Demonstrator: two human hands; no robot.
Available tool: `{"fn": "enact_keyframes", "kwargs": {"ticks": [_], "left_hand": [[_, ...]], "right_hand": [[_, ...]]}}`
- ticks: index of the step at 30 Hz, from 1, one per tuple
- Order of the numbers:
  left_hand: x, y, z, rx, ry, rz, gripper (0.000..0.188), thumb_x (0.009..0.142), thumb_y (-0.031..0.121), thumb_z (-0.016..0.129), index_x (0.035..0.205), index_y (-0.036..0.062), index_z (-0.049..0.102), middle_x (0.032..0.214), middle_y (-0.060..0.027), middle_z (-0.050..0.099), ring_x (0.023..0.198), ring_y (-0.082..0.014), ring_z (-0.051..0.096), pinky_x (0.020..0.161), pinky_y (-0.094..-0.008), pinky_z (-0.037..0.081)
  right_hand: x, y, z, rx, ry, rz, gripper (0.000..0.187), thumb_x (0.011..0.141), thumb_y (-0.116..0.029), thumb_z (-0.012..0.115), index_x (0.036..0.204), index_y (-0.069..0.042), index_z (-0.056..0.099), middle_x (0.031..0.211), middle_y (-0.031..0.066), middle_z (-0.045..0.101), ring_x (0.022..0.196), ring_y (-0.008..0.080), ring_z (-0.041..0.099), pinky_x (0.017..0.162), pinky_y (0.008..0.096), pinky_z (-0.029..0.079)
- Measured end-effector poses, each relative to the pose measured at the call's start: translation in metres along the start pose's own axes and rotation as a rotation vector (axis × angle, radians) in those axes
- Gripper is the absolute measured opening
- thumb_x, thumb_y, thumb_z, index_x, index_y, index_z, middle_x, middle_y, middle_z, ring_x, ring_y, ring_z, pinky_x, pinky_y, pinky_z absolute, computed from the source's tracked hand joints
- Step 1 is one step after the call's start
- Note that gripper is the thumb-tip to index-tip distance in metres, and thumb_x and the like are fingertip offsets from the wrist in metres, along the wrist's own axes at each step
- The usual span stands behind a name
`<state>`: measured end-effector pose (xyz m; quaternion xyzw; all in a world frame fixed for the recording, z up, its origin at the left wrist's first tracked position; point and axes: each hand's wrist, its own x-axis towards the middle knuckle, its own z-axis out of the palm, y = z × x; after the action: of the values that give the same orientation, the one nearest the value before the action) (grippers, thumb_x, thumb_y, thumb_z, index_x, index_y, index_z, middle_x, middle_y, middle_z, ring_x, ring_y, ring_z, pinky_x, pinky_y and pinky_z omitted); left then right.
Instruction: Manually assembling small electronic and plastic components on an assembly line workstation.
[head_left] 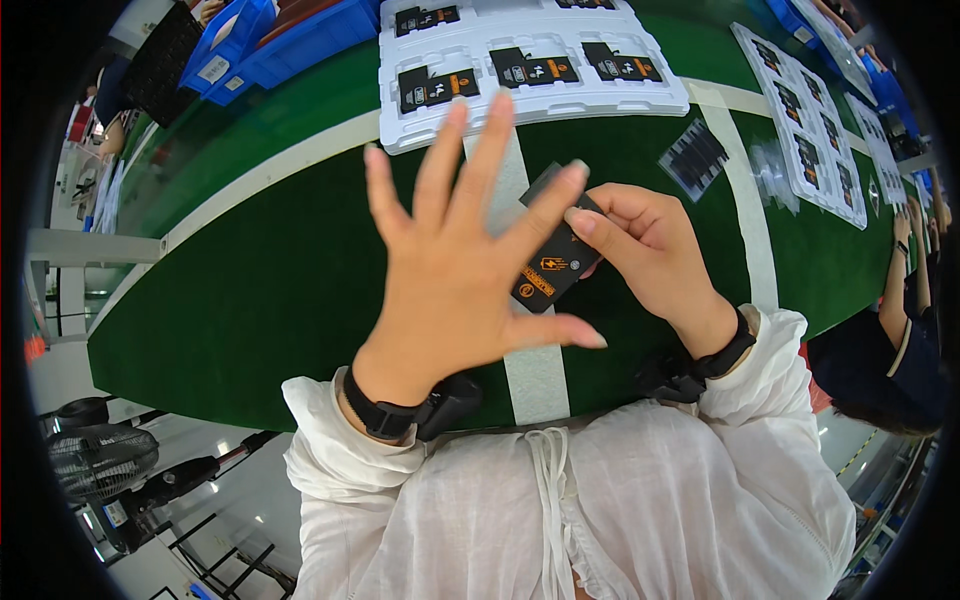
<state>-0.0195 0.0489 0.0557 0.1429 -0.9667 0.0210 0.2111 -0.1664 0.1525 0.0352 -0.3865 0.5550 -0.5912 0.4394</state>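
My right hand (650,250) pinches a flat black battery (548,268) with orange print between thumb and fingers. The battery is tilted, its upper end leaning to the right over the green work surface. My left hand (450,250) is open, fingers spread wide, its back facing up. From this view it overlaps the battery's left side and hides part of it; whether it touches the battery I cannot tell. Beyond both hands lies a white moulded tray (535,110) with black, orange-printed batteries in its pockets.
A clear sheet with black strips (694,160) lies right of my hands, beside loose clear plastic pieces (772,178). Another filled white tray (853,205) stands farther right. Blue bins (310,50) are at the far left. A co-worker's arm (893,290) reaches in at the right edge.
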Motion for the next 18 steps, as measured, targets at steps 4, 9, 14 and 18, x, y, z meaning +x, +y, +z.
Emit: {"fn": "enact_keyframes", "kwargs": {"ticks": [4,9,14,18], "left_hand": [[-0.007,-0.014,0.002,-0.323,0.13,0.04,0.106,0.055,0.088,0.036,0.124,0.0083,0.051,0.139,-0.0277,0.023,0.127,-0.0406,0.025,0.101,-0.0559,0.01],[-0.005,-0.028,0.023,-1.166,0.308,0.137,0.094,0.053,0.039,0.082,0.128,-0.0011,0.042,0.132,-0.0195,0.04,0.119,-0.0321,0.041,0.098,-0.04,0.031],[-0.009,-0.018,0.016,-1.517,-0.033,0.071,0.072,0.065,0.01,0.077,0.124,-0.0067,0.04,0.095,-0.015,0.064,0.101,-0.0229,0.058,0.092,-0.0378,0.037],[-0.011,-0.022,0.018,-1.429,0.2,-0.082,0.051,0.068,-0.008,0.069,0.116,-0.0036,0.052,0.081,-0.0072,0.065,0.08,-0.0122,0.06,0.078,-0.0257,0.045]], "right_hand": [[0.002,0.006,-0.005,0.047,-0.087,0.024,0.021,0.09,-0.018,0.053,0.094,0.002,0.058,0.077,0.0032,0.062,0.064,0.0064,0.057,0.059,0.0196,0.047],[-0.001,0.011,-0.004,0.758,-0.56,0.342,0.027,0.093,-0.022,0.045,0.1,0.003,0.055,0.079,0.006,0.059,0.067,0.0093,0.057,0.061,0.0231,0.047],[-0.006,0.016,0.006,0.875,-0.789,0.44,0.03,0.09,-0.027,0.047,0.085,0.002,0.051,0.057,0.0085,0.047,0.047,0.016,0.044,0.044,0.0273,0.034],[-0.002,0.008,0.002,0.481,-0.392,0.31,0.04,0.093,-0.033,0.041,0.096,0.005,0.054,0.077,0.0154,0.059,0.067,0.0213,0.06,0.059,0.0273,0.047]]}}
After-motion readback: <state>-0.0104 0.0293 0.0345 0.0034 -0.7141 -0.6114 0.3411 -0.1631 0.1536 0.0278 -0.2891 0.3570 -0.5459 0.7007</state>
